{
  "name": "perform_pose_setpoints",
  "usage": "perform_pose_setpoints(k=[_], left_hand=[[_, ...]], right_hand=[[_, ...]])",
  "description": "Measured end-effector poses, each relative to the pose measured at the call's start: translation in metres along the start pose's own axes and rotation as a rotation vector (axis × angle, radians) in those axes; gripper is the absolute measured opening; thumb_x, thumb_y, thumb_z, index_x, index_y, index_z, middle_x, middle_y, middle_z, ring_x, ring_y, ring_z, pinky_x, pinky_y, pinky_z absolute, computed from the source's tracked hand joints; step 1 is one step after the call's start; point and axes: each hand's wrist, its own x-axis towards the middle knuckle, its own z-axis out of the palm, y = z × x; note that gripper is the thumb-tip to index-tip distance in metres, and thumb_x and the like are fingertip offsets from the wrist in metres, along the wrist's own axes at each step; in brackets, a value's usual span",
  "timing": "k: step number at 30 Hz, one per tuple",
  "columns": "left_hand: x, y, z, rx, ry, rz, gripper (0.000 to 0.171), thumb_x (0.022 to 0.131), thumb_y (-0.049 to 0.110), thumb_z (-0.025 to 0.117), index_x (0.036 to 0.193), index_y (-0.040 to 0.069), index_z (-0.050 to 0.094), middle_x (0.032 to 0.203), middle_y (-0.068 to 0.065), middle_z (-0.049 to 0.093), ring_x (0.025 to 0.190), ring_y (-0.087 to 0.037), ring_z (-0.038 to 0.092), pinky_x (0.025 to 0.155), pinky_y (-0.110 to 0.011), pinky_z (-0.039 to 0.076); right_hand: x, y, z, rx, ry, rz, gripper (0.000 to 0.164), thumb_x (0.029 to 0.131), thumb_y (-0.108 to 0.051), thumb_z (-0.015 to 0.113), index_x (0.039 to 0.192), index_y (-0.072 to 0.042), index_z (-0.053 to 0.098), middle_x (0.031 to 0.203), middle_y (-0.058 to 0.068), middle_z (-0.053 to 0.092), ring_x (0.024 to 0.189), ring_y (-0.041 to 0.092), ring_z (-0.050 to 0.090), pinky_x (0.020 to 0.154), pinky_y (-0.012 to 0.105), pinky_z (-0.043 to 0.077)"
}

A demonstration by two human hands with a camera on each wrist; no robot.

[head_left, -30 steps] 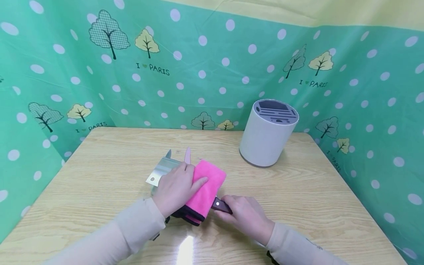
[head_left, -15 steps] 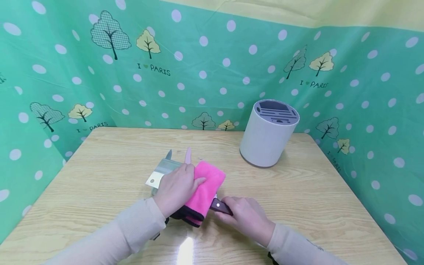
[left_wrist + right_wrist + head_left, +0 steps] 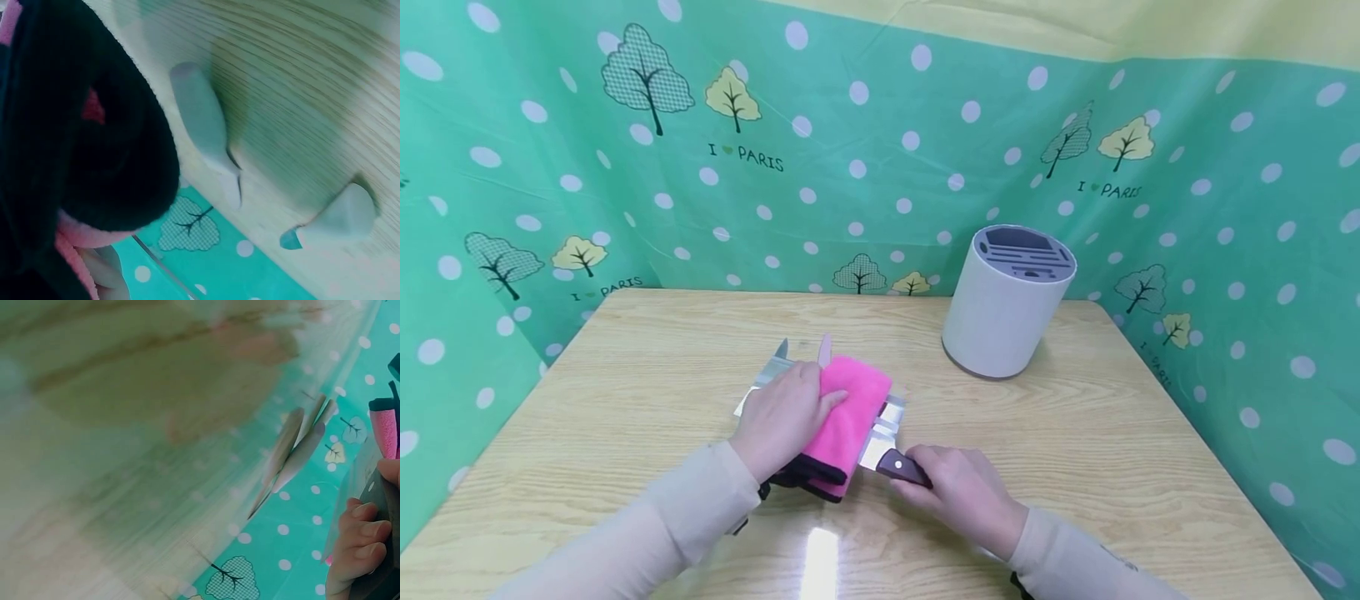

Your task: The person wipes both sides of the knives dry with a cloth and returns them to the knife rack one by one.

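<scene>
Head: cleaver [image 3: 876,455] — dark handle [image 3: 901,467] gripped in right hand [image 3: 961,493], blade [image 3: 869,454] partly under pink cloth [image 3: 852,408] clasped by left hand [image 3: 784,412]; white knife holder [image 3: 1006,321] beyond right hand. Left wrist: two pale handles [image 3: 200,115] beside the cloth. Right wrist: fingers [image 3: 361,550] curled round dark handle.

"What is the folded pink cloth [image 3: 853,408] like?"

"Fuzzy and matt; the broad silver knife blade [image 3: 874,452] is shiny metal."

"And the pale wood-grained tabletop [image 3: 647,383]?"

"Smooth and glossy (light glares brightly off its near part)."
</scene>
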Motion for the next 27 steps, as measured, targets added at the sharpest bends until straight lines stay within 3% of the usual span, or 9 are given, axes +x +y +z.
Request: perform_pose_setpoints(k=[6, 20, 27], left_hand=[[0.002, -0.008, -0.001, -0.003, -0.004, -0.021, 0.036, 0.096, 0.044, 0.061, 0.09, 0.009, 0.056, 0.074, -0.002, 0.05, 0.061, -0.016, 0.047, 0.049, -0.029, 0.038], [0.002, -0.023, -0.006, -0.027, -0.011, -0.051, 0.035, 0.097, 0.041, 0.061, 0.093, 0.006, 0.056, 0.075, -0.004, 0.049, 0.062, -0.018, 0.047, 0.051, -0.029, 0.038], [0.004, -0.033, -0.009, -0.042, -0.012, -0.082, 0.046, 0.098, 0.044, 0.058, 0.111, 0.0, 0.058, 0.08, -0.006, 0.053, 0.066, -0.019, 0.049, 0.052, -0.029, 0.039]], right_hand=[[-0.002, 0.003, 0.002, 0.002, 0.021, -0.007, 0.025, 0.088, -0.035, 0.072, 0.078, -0.018, 0.057, 0.065, -0.014, 0.052, 0.054, -0.002, 0.037, 0.045, 0.015, 0.028], [-0.008, 0.006, 0.004, -0.032, 0.056, -0.028, 0.022, 0.087, -0.036, 0.073, 0.082, -0.017, 0.062, 0.069, -0.013, 0.059, 0.056, -0.003, 0.04, 0.047, 0.014, 0.031], [-0.01, 0.008, 0.005, -0.032, 0.07, -0.038, 0.022, 0.088, -0.035, 0.073, 0.083, -0.016, 0.063, 0.068, -0.013, 0.058, 0.055, -0.004, 0.038, 0.046, 0.012, 0.028]])
